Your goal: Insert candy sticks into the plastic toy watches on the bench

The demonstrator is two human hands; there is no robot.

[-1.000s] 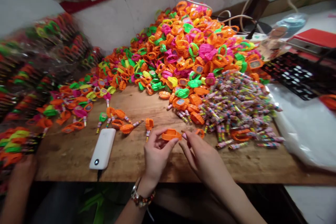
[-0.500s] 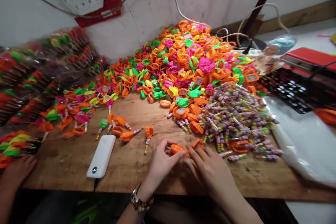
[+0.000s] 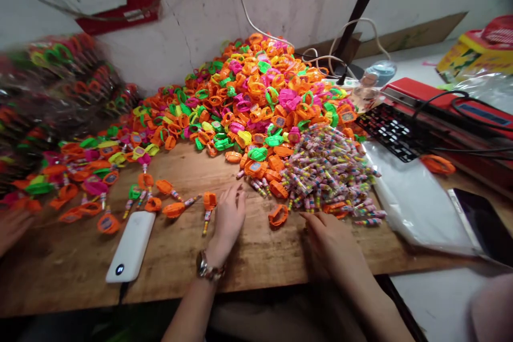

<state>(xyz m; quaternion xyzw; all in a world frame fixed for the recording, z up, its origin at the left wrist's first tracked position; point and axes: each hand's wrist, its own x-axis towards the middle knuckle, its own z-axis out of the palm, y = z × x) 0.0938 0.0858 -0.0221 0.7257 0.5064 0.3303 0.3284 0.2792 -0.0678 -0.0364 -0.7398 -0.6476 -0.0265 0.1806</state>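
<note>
My left hand (image 3: 227,220) lies palm down on the wooden table (image 3: 256,256) with its fingers stretched out toward the heap, holding nothing. Just left of it sits an orange toy watch with a candy stick (image 3: 208,204). My right hand (image 3: 329,243) rests on the table too, fingers spread, the tips at the near edge of a pile of wrapped candy sticks (image 3: 328,171). Between the two hands lies a loose orange toy watch (image 3: 278,215), touching neither. Behind it all rises a large heap of orange, pink, green and yellow toy watches (image 3: 248,91).
A white power bank (image 3: 130,246) lies left of my left hand. Another person's hand (image 3: 12,224) shows at the far left, below clear bags of packed toys (image 3: 52,91). On the right are plastic bags (image 3: 417,203), a black grid tray (image 3: 395,129), a red machine (image 3: 441,104) and a dark screen (image 3: 484,227).
Both hands held an orange toy watch together; now it lies on the table and the hands have parted. The left hand moved forward, the right toward the candy. The view swung right.
</note>
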